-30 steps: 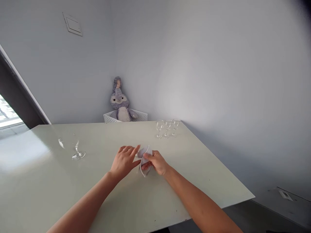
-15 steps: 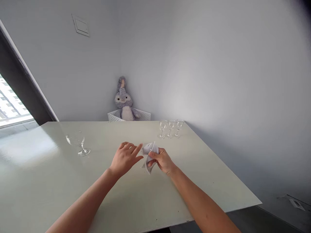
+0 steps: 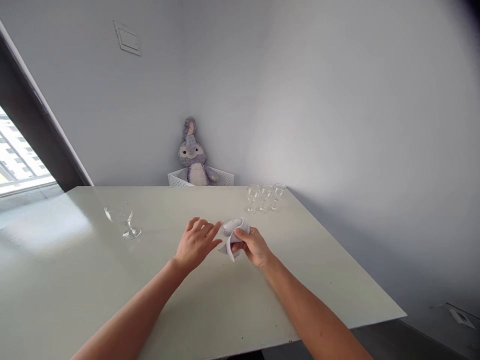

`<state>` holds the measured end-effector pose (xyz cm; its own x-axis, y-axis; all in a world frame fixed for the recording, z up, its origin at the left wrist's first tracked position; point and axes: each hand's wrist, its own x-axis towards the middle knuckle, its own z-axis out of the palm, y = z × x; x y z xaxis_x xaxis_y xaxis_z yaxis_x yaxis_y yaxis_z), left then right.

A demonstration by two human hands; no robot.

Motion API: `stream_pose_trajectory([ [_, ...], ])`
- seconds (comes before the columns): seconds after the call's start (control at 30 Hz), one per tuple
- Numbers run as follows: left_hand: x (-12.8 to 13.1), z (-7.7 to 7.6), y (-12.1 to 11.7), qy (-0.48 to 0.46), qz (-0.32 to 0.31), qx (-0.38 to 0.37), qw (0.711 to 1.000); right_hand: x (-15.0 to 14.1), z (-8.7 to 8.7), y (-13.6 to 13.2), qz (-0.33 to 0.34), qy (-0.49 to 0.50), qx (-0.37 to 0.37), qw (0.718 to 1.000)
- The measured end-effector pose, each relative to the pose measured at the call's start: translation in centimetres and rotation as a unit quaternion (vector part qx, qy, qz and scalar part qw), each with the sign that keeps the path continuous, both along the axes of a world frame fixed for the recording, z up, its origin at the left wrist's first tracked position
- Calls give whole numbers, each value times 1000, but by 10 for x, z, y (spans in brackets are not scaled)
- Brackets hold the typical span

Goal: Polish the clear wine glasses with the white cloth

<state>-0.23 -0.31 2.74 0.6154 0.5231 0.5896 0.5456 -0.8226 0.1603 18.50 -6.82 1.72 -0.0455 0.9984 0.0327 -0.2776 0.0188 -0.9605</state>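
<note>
My right hand [image 3: 255, 247] is closed on a white cloth [image 3: 237, 231], with the thumb pressed on top and the other fingers partly hidden beneath. The cloth is bunched and curls around, one corner hanging below. At its left end a clear, glassy edge [image 3: 224, 229] catches the light; the cloth hides most of whatever it belongs to. Close beside that edge is my left hand [image 3: 197, 242], palm down, its thumb and index finger apart and pointing at the cloth. Whether those fingertips touch the glassy edge is unclear.
Three small stemmed glasses [image 3: 266, 192] stand in a row near the far right corner of the white table [image 3: 93, 295]. A larger stemmed glass [image 3: 130, 231] is at the left. Behind the far edge, a plush rabbit [image 3: 193, 155] sits in a white perforated basket [image 3: 177, 180].
My right hand has turned the cloth slightly, and its lower corner now curls higher. My left hand stays nearly in place, fingers still apart. The whole view has shifted slightly.
</note>
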Motion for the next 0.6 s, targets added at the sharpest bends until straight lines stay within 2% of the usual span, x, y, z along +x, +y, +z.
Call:
stream_pose_trajectory([
  [0.07, -1, -1, 1, 3, 1, -3, 1000, 1, 2, -1, 30, 4, 1, 1000],
  [0.13, -3, -2, 3, 17, -7, -94, 995, 5, 5, -5, 72, -55, 15, 996],
  [0.2, -3, -3, 3, 48, -32, -213, 975, 9, 7, -7, 93, -123, 23, 988],
  [0.23, -2, -4, 2, 60, -38, -246, 967, 11, 7, -7, 95, -143, 20, 985],
  [0.27, 0, -5, 1, 65, -36, -246, 966, 12, 5, -6, 87, -147, 15, 985],
  [0.3, 2, -7, 0, 63, -28, -214, 974, 11, 2, -4, 70, -132, 7, 989],
  [0.4, 7, -10, -3, 34, 19, -31, 999, 3, -7, 2, 3, -23, -25, 999],
  [0.47, 7, -12, -1, 40, 19, 31, 999, -4, -11, 4, 7, 29, -36, 999],
  [0.53, 4, -12, 2, 56, 6, 20, 998, -8, -11, 1, 47, 3, -25, 999],
  [0.6, 1, -10, 4, 70, -7, -47, 996, -6, -8, -2, 72, -85, 8, 994],
])
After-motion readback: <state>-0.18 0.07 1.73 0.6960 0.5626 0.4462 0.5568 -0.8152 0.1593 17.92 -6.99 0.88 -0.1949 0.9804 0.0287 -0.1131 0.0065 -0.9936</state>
